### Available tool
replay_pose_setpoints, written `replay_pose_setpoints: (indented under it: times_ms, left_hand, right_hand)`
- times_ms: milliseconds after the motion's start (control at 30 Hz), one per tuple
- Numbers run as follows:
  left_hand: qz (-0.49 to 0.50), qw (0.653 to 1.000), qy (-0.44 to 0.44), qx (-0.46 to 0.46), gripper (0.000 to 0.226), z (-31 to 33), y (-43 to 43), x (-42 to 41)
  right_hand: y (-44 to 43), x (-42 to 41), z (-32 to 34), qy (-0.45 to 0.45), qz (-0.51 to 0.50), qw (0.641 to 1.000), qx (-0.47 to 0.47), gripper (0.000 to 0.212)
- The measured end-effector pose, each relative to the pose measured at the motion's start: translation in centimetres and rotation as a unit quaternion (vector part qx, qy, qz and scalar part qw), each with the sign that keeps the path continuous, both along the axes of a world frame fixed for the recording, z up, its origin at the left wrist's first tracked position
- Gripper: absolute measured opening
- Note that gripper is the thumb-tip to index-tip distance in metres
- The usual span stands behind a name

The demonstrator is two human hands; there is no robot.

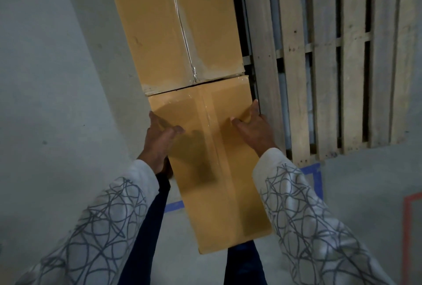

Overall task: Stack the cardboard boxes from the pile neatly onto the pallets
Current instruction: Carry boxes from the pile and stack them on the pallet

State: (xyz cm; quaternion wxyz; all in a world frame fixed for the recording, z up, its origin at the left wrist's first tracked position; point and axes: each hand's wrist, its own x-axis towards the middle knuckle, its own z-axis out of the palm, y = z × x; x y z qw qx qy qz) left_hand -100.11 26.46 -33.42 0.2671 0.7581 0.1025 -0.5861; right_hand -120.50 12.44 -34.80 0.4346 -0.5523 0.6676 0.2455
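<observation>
A long tan cardboard box [219, 170] with clear tape down its middle is held lengthwise in front of me. My left hand [159, 141] grips its left edge with the thumb lying on the top face. My right hand [253, 125] grips the right edge, thumb on top and fingers down the side. The box's far end butts against a second, larger taped box [159, 29] that lies beyond it. A wooden pallet [331, 56] lies to the right of both boxes, its slats bare.
A grey wall [50, 79] runs close along the left of the boxes. Blue tape [316, 182] marks the concrete floor near the pallet's corner, and red tape [408, 216] lies at the right edge. My legs are below the held box.
</observation>
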Motion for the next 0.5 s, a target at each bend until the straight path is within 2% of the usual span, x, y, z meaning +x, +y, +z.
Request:
replay_pose_setpoints:
  times_ms: [100, 233, 300, 400, 500]
  left_hand:
    - [-0.001, 1.0, -0.002, 0.007, 0.122, 0.1, 0.0, 0.4]
    - [0.012, 1.0, -0.012, -0.003, 0.091, 0.1, 0.6, 0.7]
    - [0.005, 1.0, -0.018, -0.005, 0.085, -0.2, 1.0, 0.8]
    - [0.007, 1.0, -0.019, -0.003, 0.084, -0.4, 0.9, 0.8]
    - [-0.001, 1.0, -0.016, 0.013, 0.103, -0.5, 0.6, 0.9]
  right_hand:
    - [0.0, 0.2, -0.3, 0.013, -0.001, 1.0, -0.003, 0.104]
    - [0.2, 0.6, -0.7, 0.024, -0.002, 1.0, -0.001, 0.107]
    - [0.3, 0.7, -0.9, 0.026, -0.005, 1.0, -0.001, 0.108]
    - [0.0, 1.0, -1.1, 0.023, -0.018, 1.0, 0.008, 0.111]
    - [-0.4, 1.4, -1.0, 0.027, -0.025, 0.999, 0.017, 0.111]
